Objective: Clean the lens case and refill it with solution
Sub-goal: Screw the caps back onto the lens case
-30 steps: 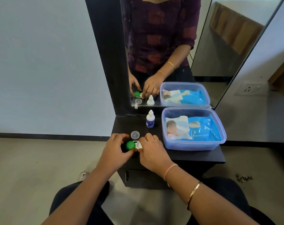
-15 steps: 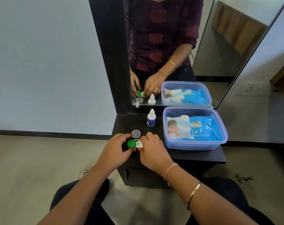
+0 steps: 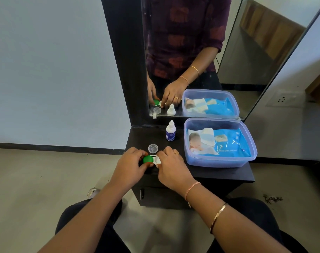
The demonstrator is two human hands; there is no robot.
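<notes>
My forearms reach up from the bottom of the frame, a bangle (image 3: 218,217) and a thin band on the right wrist. Just below the middle of the frame, my left hand (image 3: 130,166) curls its fingers and thumb round the green cap (image 3: 147,159) at the left end of the lens case (image 3: 155,159). My right hand (image 3: 172,169) pinches the white right end of the case. The case sits low over the front left part of the black table (image 3: 210,173); I cannot tell if it touches the top.

Just beyond the case lies a clear cap (image 3: 153,148), open side up. Farther back, near the middle, a small white bottle (image 3: 170,132) with a blue label stands upright. To its right a clear plastic box (image 3: 219,162) holds a blue pack of wipes (image 3: 228,143). Behind everything, the mirror (image 3: 247,52) fills the upper middle and right.
</notes>
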